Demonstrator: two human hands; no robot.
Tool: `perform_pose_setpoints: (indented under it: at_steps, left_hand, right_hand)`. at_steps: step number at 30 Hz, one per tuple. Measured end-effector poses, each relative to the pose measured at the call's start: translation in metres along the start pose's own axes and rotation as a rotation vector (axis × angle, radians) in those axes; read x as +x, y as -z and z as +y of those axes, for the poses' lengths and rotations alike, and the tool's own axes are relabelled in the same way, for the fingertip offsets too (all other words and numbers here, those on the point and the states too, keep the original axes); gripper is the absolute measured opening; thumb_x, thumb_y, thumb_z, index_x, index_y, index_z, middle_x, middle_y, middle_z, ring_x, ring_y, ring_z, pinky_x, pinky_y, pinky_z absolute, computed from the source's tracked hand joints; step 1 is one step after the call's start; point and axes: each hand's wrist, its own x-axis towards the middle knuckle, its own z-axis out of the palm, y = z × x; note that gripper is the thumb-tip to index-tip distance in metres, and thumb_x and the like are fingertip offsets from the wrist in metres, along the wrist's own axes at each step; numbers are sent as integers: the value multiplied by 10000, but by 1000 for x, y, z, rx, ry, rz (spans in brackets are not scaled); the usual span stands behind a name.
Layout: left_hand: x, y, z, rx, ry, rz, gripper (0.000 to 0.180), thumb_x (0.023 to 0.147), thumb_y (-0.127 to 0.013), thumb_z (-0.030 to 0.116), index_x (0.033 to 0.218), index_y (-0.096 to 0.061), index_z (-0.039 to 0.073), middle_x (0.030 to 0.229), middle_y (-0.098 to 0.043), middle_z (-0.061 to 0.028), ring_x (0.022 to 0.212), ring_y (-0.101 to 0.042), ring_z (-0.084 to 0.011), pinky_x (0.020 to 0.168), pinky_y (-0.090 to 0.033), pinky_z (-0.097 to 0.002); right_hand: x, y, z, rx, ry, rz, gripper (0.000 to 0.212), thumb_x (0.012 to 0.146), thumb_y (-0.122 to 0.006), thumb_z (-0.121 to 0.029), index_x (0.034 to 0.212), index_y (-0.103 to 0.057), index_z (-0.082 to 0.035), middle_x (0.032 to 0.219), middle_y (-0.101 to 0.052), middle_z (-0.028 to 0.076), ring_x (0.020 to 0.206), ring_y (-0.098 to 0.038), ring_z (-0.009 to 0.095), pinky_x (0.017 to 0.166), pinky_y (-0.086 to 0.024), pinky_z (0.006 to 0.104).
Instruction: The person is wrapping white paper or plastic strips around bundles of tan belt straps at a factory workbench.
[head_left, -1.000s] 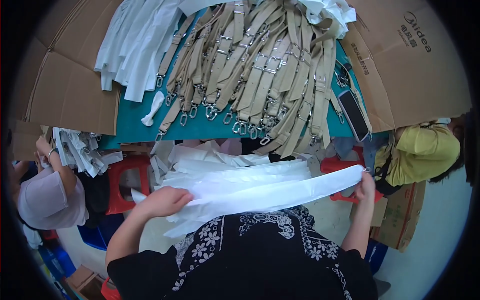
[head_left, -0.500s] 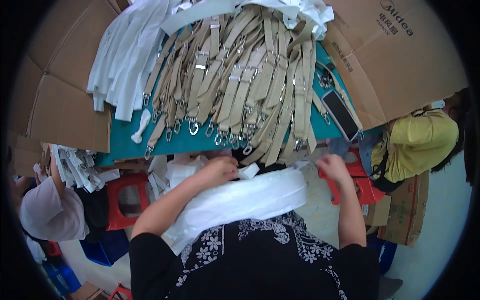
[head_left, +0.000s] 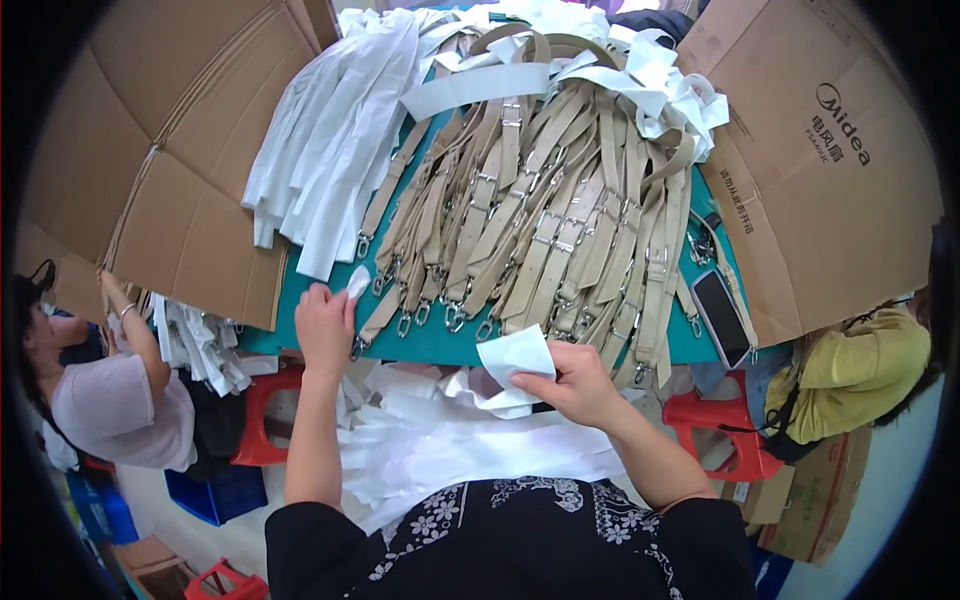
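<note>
Looks like plenty left: tons of tan straps [head_left: 510, 225] lie bare on the worktop [head_left: 430, 348], right hand [head_left: 580, 388] pinching one white strip [head_left: 515, 358] near its edge, left hand [head_left: 325, 328] at a twisted white scrap [head_left: 358, 281], grip unclear.

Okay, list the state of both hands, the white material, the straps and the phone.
Bare right hand: closed, pinching the papery strip.
Short white papery strip: curled, held.
Bare left hand: fingers bent, grip unclear.
Small twisted white piece: bunched, at the left thumb.
Tan straps with silver metal clasps: heaped, overlapping.
Dark-screened rectangular phone: lying face up.
Upper-left long white strips: layered, mostly lengthwise.
</note>
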Motion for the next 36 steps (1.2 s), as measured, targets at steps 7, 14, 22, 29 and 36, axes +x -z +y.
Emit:
perform_pose_setpoints:
  at_steps: [7, 14, 22, 29, 36]
  left_hand:
    - [19, 22, 50, -445, 42, -222, 348, 661, -647, 115, 976, -523, 33, 864, -486, -64, 824, -486, -206, 699, -379, -293]
    - [-13, 21, 101, -1479, 275, -484, 113, 803, -561, 60, 811, -609, -42, 929, -533, -78, 845, -493, -146, 739, -390, -260]
    - [-17, 12, 84, -1665, 314, -503, 128, 734, -663, 88, 688, -628, -26, 793, -538, -74, 779, -505, -196, 678, -404, -281]
    - [-26, 17, 83, -1841, 442, -470, 135, 822, -560, 114, 833, -540, -19, 781, -551, -122, 785, -550, -233, 714, -445, -334]
    - [-37, 6, 80, -1880, 500, -580, 156, 899, -430, 131, 977, -441, -4, 727, -585, -156, 634, -596, -228, 583, -497, -329]
  right_hand:
    - [26, -9, 9, 40, -22, 56, 207, 753, -657, -124, 930, -635, -20, 810, -645, 93, 687, -621, 148, 615, -476, 256]
    - [46, 16, -8, -9, -101, -250, 228, 735, -679, -182, 926, -641, -64, 748, -604, 63, 599, -563, 145, 557, -454, 259]
    - [121, 41, 27, -792, -9, -74, 219, 775, -586, -288, 900, -643, -117, 685, -608, 105, 651, -598, 279, 594, -475, 377]
    - [119, 6, 29, -994, -157, -188, 256, 789, -561, -338, 769, -568, -83, 642, -598, 113, 628, -596, 302, 572, -469, 406]
    - [68, 76, 10, 785, -463, 475, 310, 837, -513, -77, 1123, -408, -23, 906, -591, 80, 660, -582, 150, 525, -456, 249]
